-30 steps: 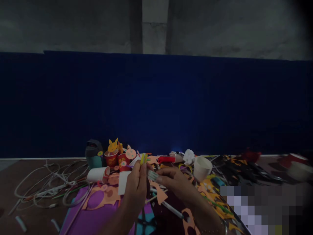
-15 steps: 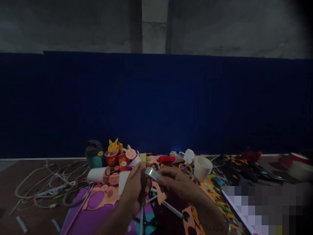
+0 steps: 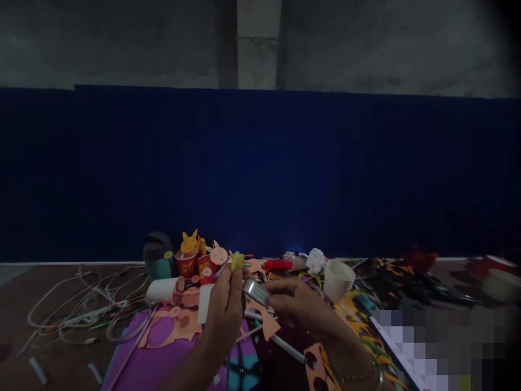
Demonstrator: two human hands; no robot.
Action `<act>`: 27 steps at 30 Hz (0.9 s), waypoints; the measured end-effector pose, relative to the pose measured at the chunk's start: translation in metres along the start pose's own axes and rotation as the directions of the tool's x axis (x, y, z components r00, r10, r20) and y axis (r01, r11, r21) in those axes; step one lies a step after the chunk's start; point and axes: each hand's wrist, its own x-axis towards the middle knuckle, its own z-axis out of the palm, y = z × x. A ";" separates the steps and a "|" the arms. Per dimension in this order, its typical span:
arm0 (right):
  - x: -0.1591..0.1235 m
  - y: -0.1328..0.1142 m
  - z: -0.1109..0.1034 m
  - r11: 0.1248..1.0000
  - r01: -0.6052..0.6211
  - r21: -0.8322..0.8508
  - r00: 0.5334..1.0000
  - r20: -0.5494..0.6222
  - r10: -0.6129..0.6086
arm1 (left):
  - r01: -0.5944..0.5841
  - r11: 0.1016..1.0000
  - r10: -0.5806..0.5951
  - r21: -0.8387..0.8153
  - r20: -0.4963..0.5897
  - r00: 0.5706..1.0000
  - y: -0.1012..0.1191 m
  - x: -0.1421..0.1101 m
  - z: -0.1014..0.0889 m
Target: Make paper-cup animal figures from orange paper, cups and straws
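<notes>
Head view: both hands grasp small pieces above a crowded craft table

At the far left we see white cables (image 3: 77,314) looped loosely on the brown tabletop (image 3: 24,304). Next comes a turquoise bottle (image 3: 158,268) with a dark lid, and in front of it a white cup (image 3: 158,291) lying on its side. Just right of the bottle, two red cups (image 3: 186,267) stand close together with paper animal faces (image 3: 188,243) at their tops. Nearer us, a peach sheet (image 3: 179,332) with cut-out holes lies on a purple sheet (image 3: 163,366).

In the middle, our left hand (image 3: 226,304) is raised, pinching a small yellow piece (image 3: 236,262) that sticks up past the thumb. Just right of it, our right hand (image 3: 293,298) grips a shiny silvery piece (image 3: 257,292) between thumb and fingers; its free end points at the left hand, and we cannot tell whether they touch. Below the right hand, a white pen (image 3: 287,347) lies slantwise.

Farther right we find crumpled white paper (image 3: 315,262), then an upright white cup (image 3: 338,282) with yellow scraps (image 3: 348,307) near its base. Beyond lie dark items, too dim to name, and a blurred red container (image 3: 494,265).
</notes>
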 end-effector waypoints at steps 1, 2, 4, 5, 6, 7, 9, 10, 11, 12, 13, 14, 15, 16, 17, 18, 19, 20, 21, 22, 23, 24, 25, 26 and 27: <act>-0.001 -0.001 0.000 1.000 0.011 0.018 1.000 0.019 -0.012 | 0.032 0.999 -0.032 -0.038 0.002 1.000 0.000 0.000 0.000; -0.001 -0.002 0.000 0.999 0.019 0.034 0.999 0.030 -0.020 | 0.066 0.995 -0.065 -0.074 0.012 0.998 -0.001 0.000 0.001; -0.002 -0.003 0.001 0.999 0.000 0.045 0.999 0.038 -0.002 | 0.120 0.985 -0.117 -0.127 0.035 0.993 -0.002 0.000 0.002; -0.003 -0.003 0.001 0.999 -0.025 0.041 0.999 0.045 0.023 | 0.132 0.981 -0.128 -0.141 0.043 0.991 -0.003 0.000 0.002; -0.003 -0.003 0.001 0.998 -0.050 0.034 0.997 0.055 0.049 | 0.133 0.981 -0.127 -0.144 0.050 0.991 -0.003 -0.001 0.002; -0.003 -0.002 0.002 0.997 -0.066 0.029 0.996 0.062 0.064 | 0.125 0.983 -0.118 -0.134 0.057 0.991 -0.004 -0.001 0.003; -0.002 0.000 0.002 0.998 -0.061 0.023 0.996 0.065 0.060 | 0.088 0.992 -0.081 -0.090 0.070 0.994 -0.004 -0.003 0.003; -0.002 0.001 0.003 0.999 -0.045 0.022 0.997 0.059 0.044 | 0.062 0.996 -0.057 -0.060 0.075 0.996 -0.004 -0.003 0.002; -0.001 0.002 0.004 0.999 -0.030 0.022 0.998 0.049 0.029 | 0.036 0.999 -0.034 -0.028 0.075 0.997 -0.004 -0.004 0.002; -0.001 0.003 0.005 0.999 -0.022 0.025 0.999 0.042 0.021 | 0.012 1.000 -0.012 0.003 0.073 0.997 -0.005 -0.005 0.002; 0.000 0.004 0.005 0.999 -0.021 0.030 0.999 0.035 0.020 | -0.008 0.999 0.006 0.031 0.068 0.998 -0.005 -0.006 0.002; 0.001 0.004 0.006 0.999 -0.025 0.041 0.999 0.027 0.024 | -0.026 0.998 0.022 0.058 0.064 0.998 -0.006 -0.006 0.001; 0.001 0.005 0.007 0.998 -0.031 0.051 0.999 0.020 0.030 | -0.044 0.996 0.039 0.083 0.062 0.997 -0.007 -0.007 0.001; 0.001 0.005 0.008 0.998 -0.036 0.059 0.999 0.013 0.035 | -0.064 0.993 0.058 0.102 0.063 0.996 -0.007 -0.008 0.001; 0.002 0.005 0.008 0.997 -0.039 0.064 0.999 0.007 0.038 | -0.085 0.990 0.078 0.116 0.068 0.995 -0.007 -0.008 0.000; 0.002 0.005 0.008 0.997 -0.039 0.067 0.999 0.006 0.038 | -0.105 0.987 0.097 0.123 0.073 0.993 -0.007 -0.008 0.000; 0.002 0.004 0.008 0.997 -0.036 0.069 0.999 0.010 0.036 | -0.116 0.986 0.107 0.122 0.078 0.991 -0.007 -0.008 0.000; 0.002 0.004 0.008 0.997 -0.033 0.072 0.999 0.020 0.032 | -0.114 0.987 0.106 0.113 0.077 0.991 -0.006 -0.008 0.000; 0.002 0.004 0.008 0.996 -0.034 0.078 0.999 0.030 0.032 | -0.096 0.991 0.090 0.094 0.064 0.994 -0.005 -0.007 0.000; 0.002 0.004 0.008 0.995 -0.040 0.091 0.998 0.042 0.036 | -0.061 0.996 0.058 0.063 0.047 0.997 -0.004 -0.006 0.001; 0.001 0.004 0.008 0.993 -0.050 0.106 0.998 0.053 0.044 | -0.012 1.000 0.011 0.017 0.029 1.000 -0.002 -0.005 0.001; 0.001 0.004 0.008 0.991 -0.061 0.121 0.997 0.064 0.054 | 0.044 0.998 -0.044 -0.036 0.019 0.999 -0.001 -0.003 0.002; 0.000 0.005 0.008 0.988 -0.072 0.137 0.995 0.076 0.062 | 0.095 0.992 -0.094 -0.085 0.017 0.995 0.001 -0.002 0.003; 0.000 0.005 0.008 0.985 -0.082 0.150 0.993 0.091 0.069 | 0.134 0.983 -0.132 -0.124 0.023 0.991 0.002 0.000 0.004; -0.001 0.005 0.008 0.983 -0.090 0.160 0.992 0.106 0.074 | 0.160 0.976 -0.156 -0.150 0.036 0.987 0.003 0.001 0.004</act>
